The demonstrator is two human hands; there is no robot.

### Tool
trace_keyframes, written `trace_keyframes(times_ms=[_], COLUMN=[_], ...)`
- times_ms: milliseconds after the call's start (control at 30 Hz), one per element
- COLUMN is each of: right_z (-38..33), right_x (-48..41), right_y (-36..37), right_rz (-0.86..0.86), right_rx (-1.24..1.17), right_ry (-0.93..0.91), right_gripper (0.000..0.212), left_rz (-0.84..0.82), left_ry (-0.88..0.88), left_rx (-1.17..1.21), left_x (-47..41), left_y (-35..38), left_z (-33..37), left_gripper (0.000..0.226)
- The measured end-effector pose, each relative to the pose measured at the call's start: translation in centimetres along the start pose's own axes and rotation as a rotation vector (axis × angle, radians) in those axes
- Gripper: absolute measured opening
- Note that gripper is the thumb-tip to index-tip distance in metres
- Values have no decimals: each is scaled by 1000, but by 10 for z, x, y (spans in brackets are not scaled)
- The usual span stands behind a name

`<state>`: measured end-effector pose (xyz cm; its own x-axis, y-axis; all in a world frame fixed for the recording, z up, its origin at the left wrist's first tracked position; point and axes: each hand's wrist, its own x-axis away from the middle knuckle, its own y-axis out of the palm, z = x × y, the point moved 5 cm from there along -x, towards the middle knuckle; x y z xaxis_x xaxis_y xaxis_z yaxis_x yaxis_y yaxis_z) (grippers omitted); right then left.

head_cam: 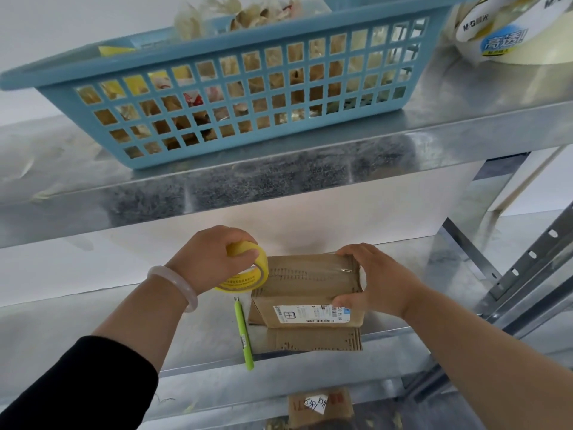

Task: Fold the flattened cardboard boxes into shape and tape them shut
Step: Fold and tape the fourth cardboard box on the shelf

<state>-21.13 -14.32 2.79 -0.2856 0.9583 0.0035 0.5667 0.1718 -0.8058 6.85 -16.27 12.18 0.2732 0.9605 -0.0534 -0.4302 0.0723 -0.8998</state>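
Observation:
A small folded cardboard box (307, 283) with a white shipping label on its near side stands on the middle metal shelf (93, 330). My left hand (210, 259) grips a yellow tape roll (248, 273) at the box's left end. A strip of clear tape lies shiny across the box top. My right hand (375, 280) holds the box's right end, fingers on top and thumb on the near side. A flattened cardboard piece (313, 339) lies under and in front of the box.
A green utility knife (243, 333) lies on the shelf left of the box. The upper shelf carries a blue plastic basket (235, 97) full of packets, and large tape rolls (508, 29) at the far right. Another cardboard piece (319, 405) sits on the shelf below.

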Motion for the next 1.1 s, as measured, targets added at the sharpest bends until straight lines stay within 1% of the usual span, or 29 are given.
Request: trace_keyframes(times_ms=[133, 267, 400, 500, 600, 667, 733, 800, 900, 933, 1100], right_z=[13, 21, 29, 34, 38, 41, 42, 41, 40, 40, 39], right_x=[4, 6, 9, 11, 12, 12, 12, 11, 10, 11, 12], right_y=[-6, -8, -11, -14, -16, -17, -17, -18, -17, -17, -17], right_rz=[36, 27, 38, 54, 54, 51, 49, 41, 22, 20, 24], right_rx=[-8, -38, -94, -107, -106, -107, -111, -109, -99, -101, -106], right_ry=[13, 0, -10, -19, -19, -19, -21, -26, -30, -30, -35], right_gripper=[84, 86, 80, 77, 77, 78, 79, 79, 80, 80, 85], left_rz=[-3, -47, -81, -125, -143, -165, -178, -169, -164, -172, -234], left_ry=[-4, 3, -7, 32, 32, 6, -4, -4, -8, -12, -58], left_rx=[-103, -123, -136, -146, -54, 33, 51, 48, 21, 14, 5], left_x=[0, -1, -2, -2, -1, -1, -1, -3, -7, -8, -6], left_y=[2, 15, 28, 37, 43, 45, 46, 46, 47, 48, 60], left_z=[-4, -8, -9, -7, -7, -7, -7, -8, -9, -10, -15], left_gripper=[24, 27, 37, 41, 43, 54, 60, 59, 46, 45, 48])
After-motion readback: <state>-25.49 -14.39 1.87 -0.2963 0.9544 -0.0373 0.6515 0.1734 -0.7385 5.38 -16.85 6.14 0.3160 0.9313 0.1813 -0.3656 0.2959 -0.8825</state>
